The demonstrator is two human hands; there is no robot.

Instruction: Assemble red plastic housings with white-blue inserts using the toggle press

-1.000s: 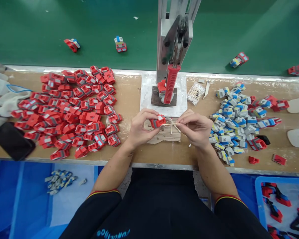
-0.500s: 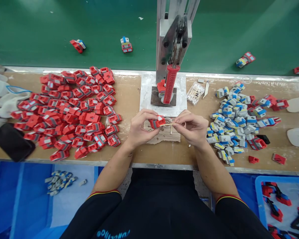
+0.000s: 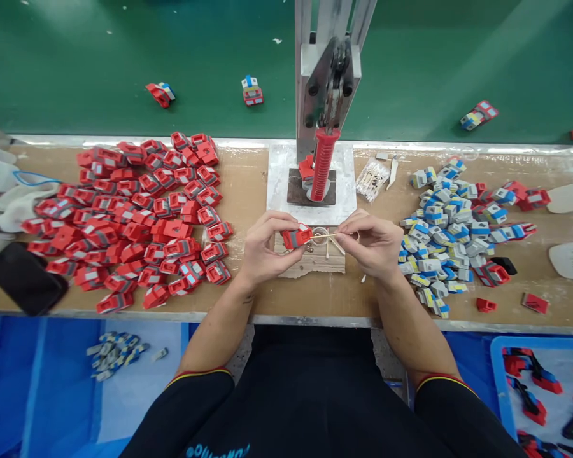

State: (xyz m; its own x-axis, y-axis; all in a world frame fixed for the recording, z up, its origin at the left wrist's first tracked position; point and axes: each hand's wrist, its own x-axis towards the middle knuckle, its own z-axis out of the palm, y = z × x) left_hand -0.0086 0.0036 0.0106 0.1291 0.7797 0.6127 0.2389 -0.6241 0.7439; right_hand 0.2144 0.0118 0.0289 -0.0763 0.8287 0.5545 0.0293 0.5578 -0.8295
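Observation:
My left hand (image 3: 270, 247) pinches a red plastic toy part (image 3: 297, 237) between thumb and fingers, over a piece of cardboard (image 3: 310, 264). In my right hand (image 3: 373, 243) a thin cotton swab (image 3: 325, 236) is gripped by thumb and fingertips. Its tip points left and meets the right side of the red part; whether it sits inside an opening I cannot tell. Just beyond the hands lies a small round clear container (image 3: 321, 234), partly behind the swab. Other swabs rest on the cardboard beside it.
A lever press with a red handle (image 3: 323, 166) stands ahead on a metal plate (image 3: 277, 191). Red parts (image 3: 138, 222) are heaped left, white-blue-yellow parts (image 3: 442, 229) right. Loose swabs (image 3: 373, 178) lie near the press. A phone (image 3: 26, 278) sits far left; a green conveyor (image 3: 195, 38) carries assembled pieces.
The red part and my left hand have shifted slightly left, and more of the swab shows between the hands. Pieces on the green conveyor have moved to the right.

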